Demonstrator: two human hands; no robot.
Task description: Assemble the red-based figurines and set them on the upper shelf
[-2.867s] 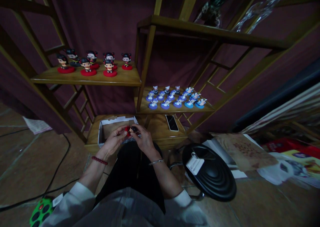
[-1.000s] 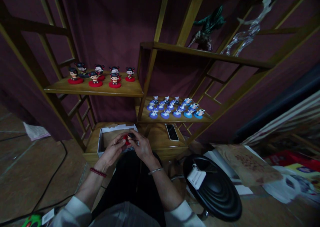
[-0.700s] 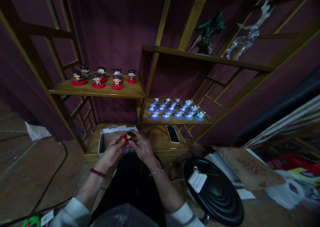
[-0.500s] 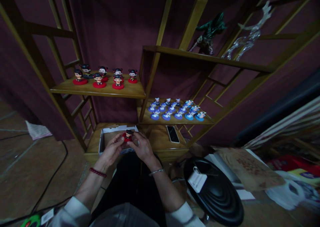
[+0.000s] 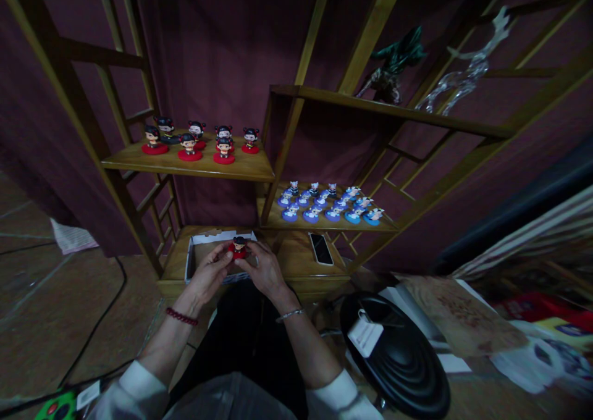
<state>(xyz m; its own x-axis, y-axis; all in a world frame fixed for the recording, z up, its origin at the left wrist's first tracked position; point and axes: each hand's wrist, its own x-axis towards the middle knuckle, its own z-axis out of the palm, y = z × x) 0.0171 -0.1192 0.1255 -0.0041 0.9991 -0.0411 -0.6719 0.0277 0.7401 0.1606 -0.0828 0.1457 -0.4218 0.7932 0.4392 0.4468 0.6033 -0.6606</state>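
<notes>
Between my two hands is a small figurine with black hair and a red base, held upright over an open cardboard box. My left hand grips the base from the left, with the thumb against it. On the other side, my right hand closes its fingers on the figurine's right edge. The box rests on the lowest wooden shelf; my hands hide part of its inside. Above, similar red-based figurines stand on the left shelf.
Several purple and blue figurines occupy the right shelf. A phone lies right of the box. Higher up are a green statue and a clear deer figure. A black round stool stands by my right arm; a cable crosses the floor.
The held figurine has tipped a little more upright, so its face shows more clearly. Both hands stay on it. My view has shifted slightly.
</notes>
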